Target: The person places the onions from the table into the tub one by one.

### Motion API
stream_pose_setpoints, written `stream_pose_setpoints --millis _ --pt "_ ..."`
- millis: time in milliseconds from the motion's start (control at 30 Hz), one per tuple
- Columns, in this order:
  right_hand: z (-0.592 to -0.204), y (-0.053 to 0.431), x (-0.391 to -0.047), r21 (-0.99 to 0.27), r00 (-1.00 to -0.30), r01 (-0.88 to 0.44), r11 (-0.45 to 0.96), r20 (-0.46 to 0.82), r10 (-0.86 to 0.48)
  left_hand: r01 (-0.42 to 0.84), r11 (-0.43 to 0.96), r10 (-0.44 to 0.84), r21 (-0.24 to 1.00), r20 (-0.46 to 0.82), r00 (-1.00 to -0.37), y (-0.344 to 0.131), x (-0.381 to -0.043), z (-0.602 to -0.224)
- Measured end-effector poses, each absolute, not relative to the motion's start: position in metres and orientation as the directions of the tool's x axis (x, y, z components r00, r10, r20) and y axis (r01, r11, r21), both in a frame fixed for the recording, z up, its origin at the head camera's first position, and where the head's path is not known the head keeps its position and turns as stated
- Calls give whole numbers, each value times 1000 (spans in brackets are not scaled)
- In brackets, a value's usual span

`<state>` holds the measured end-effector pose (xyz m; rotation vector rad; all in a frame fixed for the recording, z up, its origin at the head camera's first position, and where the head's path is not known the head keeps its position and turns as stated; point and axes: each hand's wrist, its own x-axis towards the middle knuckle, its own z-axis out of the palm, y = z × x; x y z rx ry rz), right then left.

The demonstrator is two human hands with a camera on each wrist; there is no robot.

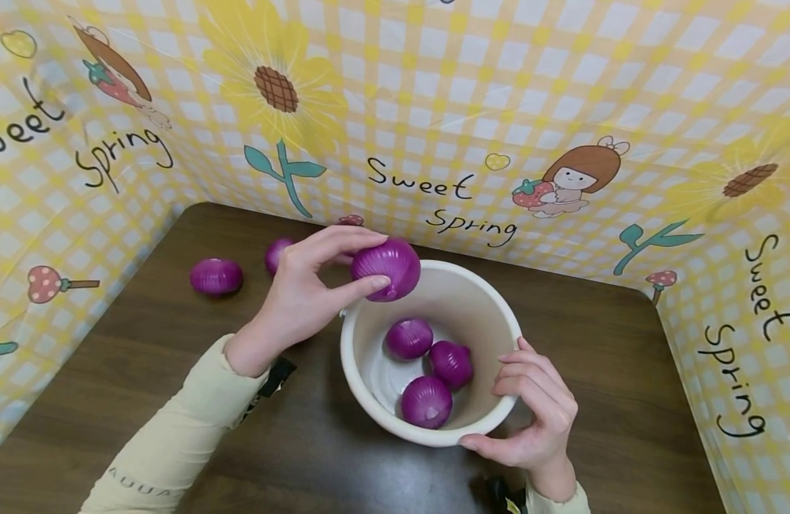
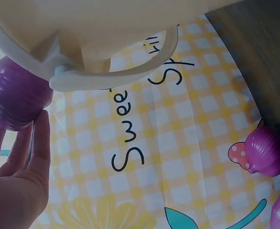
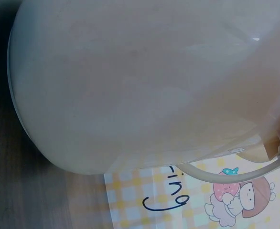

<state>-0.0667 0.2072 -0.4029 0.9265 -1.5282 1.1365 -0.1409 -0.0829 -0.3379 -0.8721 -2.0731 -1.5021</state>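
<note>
A purple onion (image 1: pixel 395 265) is pinched between the thumb and fingers of my left hand (image 1: pixel 298 293), above the back-left rim of a cream bucket (image 1: pixel 351 371). In the left wrist view the same onion (image 2: pixel 20 98) shows beside the bucket's rim. Inside the bucket lie three more onions (image 1: pixel 427 402), close together on its floor. My right hand (image 1: pixel 539 414) grips the bucket's right rim, fingers over the edge and thumb at the front. The bucket's outer wall (image 3: pixel 140 90) fills most of the right wrist view.
On the dark wooden table (image 1: pixel 305 442) to the left sit an onion (image 1: pixel 216 277) and another onion (image 1: pixel 278 253), partly behind my left hand. A yellow checked cloth (image 1: pixel 421 121) stands as a wall around the back and sides. The bucket's handle (image 2: pixel 145 76) hangs along its far side.
</note>
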Motion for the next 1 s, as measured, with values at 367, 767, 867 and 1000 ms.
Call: stream_pose_setpoints --millis 367,767,867,1000 --pt "-403 205 -67 -238 -247 -931 277 969 1 731 177 270 659 682 -680 -80 -139 -335" --pt "-403 204 -67 -254 -262 -925 284 965 8 725 173 275 667 674 -685 -81 -131 -334" --pt "-404 205 -66 -260 -267 -922 286 964 15 728 163 284 666 675 -681 -80 -130 -334" --pt "-404 206 -66 -269 -276 -920 284 961 14 724 163 289 670 670 -684 -80 -128 -334"
